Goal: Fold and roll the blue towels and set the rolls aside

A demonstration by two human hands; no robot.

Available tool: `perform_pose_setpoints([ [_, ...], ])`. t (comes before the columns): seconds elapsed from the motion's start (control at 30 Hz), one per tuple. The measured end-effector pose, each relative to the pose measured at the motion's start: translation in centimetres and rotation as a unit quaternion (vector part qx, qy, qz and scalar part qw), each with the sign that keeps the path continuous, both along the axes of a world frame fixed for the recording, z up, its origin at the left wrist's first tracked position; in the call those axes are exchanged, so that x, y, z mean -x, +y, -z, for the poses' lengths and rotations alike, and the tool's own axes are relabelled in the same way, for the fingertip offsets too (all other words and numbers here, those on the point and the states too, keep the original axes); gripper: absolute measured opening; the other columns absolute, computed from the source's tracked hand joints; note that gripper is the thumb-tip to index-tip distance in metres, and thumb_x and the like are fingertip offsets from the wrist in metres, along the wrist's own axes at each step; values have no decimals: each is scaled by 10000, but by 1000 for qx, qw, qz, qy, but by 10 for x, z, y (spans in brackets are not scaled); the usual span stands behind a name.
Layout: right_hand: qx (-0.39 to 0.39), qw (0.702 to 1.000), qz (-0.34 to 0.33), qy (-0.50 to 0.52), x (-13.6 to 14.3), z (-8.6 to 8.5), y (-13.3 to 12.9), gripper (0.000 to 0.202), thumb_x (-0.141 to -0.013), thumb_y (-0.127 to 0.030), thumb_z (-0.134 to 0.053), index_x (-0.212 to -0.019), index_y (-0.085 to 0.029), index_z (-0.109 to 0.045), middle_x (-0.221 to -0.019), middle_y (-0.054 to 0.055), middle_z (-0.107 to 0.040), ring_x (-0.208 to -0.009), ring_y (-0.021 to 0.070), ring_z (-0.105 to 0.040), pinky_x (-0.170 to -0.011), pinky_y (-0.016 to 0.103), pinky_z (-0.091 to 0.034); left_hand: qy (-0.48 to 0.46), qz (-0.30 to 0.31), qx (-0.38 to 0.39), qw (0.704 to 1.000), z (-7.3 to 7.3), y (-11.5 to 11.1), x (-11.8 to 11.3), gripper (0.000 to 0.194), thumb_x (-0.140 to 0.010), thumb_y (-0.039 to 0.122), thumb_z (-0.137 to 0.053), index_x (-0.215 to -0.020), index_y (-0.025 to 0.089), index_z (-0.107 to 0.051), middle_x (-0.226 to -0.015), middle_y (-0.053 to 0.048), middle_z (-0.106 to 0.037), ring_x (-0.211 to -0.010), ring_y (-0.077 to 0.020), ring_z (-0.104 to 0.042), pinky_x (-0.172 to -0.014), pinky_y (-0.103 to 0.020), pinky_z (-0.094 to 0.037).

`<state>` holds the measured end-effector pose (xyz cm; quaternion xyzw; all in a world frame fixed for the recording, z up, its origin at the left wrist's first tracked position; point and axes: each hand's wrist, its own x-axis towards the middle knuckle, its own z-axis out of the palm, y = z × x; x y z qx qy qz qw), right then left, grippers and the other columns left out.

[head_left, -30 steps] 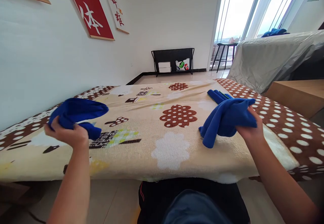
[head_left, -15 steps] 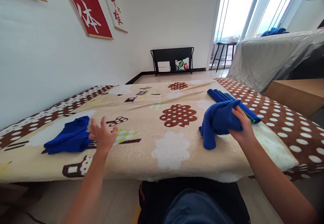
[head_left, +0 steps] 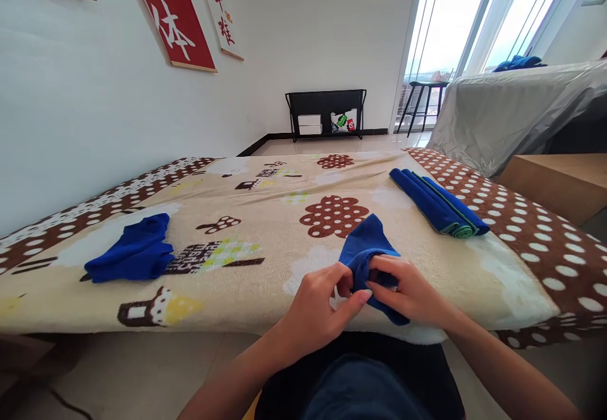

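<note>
Both hands meet at a crumpled blue cloth (head_left: 364, 241) near the front edge of the blanket (head_left: 265, 230). My left hand (head_left: 320, 300) pinches the cloth's left side between thumb and fingers. From the right, my right hand (head_left: 405, 287) grips a gathered fold, its fingertips partly hidden in the fabric. Farther right lie rolled blue cloths (head_left: 436, 205) with green edging, side by side. A second crumpled blue cloth (head_left: 133, 249) rests on the left part of the blanket, apart from both hands.
Brown polka-dot fabric (head_left: 545, 236) borders the blanket. A cardboard box (head_left: 559, 183) stands at the right, before furniture under a grey cover (head_left: 502, 110). A black rack (head_left: 326, 113) stands by the far wall, a stool (head_left: 422, 104) near the window. Scrolls (head_left: 180, 28) hang on the left wall.
My right hand has brought the blue cloth leftward and nearer to me, away from the rolled cloths. My left hand has left the area beside the left cloth and taken hold too.
</note>
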<state>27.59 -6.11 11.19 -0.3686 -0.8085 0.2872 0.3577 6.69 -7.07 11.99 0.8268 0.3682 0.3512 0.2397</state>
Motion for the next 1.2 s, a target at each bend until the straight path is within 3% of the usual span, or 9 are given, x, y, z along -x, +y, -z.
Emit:
perform_pose_setpoints([
  [0.17,-17,997,-47,-52,5,1,-5,320,-996,-368,-463,-736,-183,-497,-721,-9,-529,-664,104,-439,-626,243,-330,15,-13,6,1000,3,4,2,263,-944,324,-513,-712,207,-470,-620,34,-513,-580,-108,-467,-612,-262,-354],
  [0.3,-29,992,-77,-93,6,3,-7,389,-1015,-394,-420,-700,-181,-500,-668,-12,-501,-640,107,-425,-627,258,-314,27,50,62,996,-2,2,8,197,-966,291,-440,-792,208,-480,-653,38,-483,-606,-112,-431,-619,-256,-351],
  [0.47,-22,990,-84,-107,3,2,-10,369,-953,-464,-544,-725,-177,-585,-651,-16,-531,-611,97,-446,-615,252,-319,45,115,146,982,-5,2,14,184,-969,339,-460,-847,206,-493,-736,26,-517,-685,-121,-458,-662,-250,-376],
  [0.63,-14,990,-95,-107,1,3,-9,321,-936,-356,-559,-669,-179,-548,-617,-25,-518,-593,89,-432,-593,241,-308,21,160,216,963,-4,5,17,194,-987,362,-442,-896,202,-505,-771,13,-581,-726,-130,-545,-718,-257,-428],
  [0.77,-8,988,-101,-112,3,5,-8,270,-870,-210,-547,-609,-181,-482,-590,-29,-487,-584,91,-415,-591,246,-309,26,165,210,963,-1,7,17,197,-983,358,-447,-905,198,-532,-774,7,-603,-734,-136,-562,-737,-267,-438],
  [0.93,2,993,-74,-94,7,8,-6,237,-794,-147,-518,-578,-177,-427,-571,-40,-439,-565,81,-368,-581,247,-284,45,138,180,973,4,8,16,184,-969,335,-459,-872,197,-530,-763,9,-601,-712,-130,-519,-703,-262,-414],
  [1.07,36,997,-13,-74,1,13,0,253,-748,-131,-507,-541,-170,-366,-542,-45,-355,-562,80,-312,-561,247,-249,22,127,191,973,5,9,20,174,-963,320,-473,-846,196,-510,-743,15,-587,-717,-128,-534,-697,-257,-412],
  [1.2,143,988,36,51,-11,19,11,217,-818,-259,-544,-618,-176,-541,-587,-31,-443,-578,94,-368,-548,239,-280,-85,132,261,953,7,16,30,220,-967,372,-491,-864,181,-524,-744,0,-595,-662,-119,-552,-634,-248,-434],
])
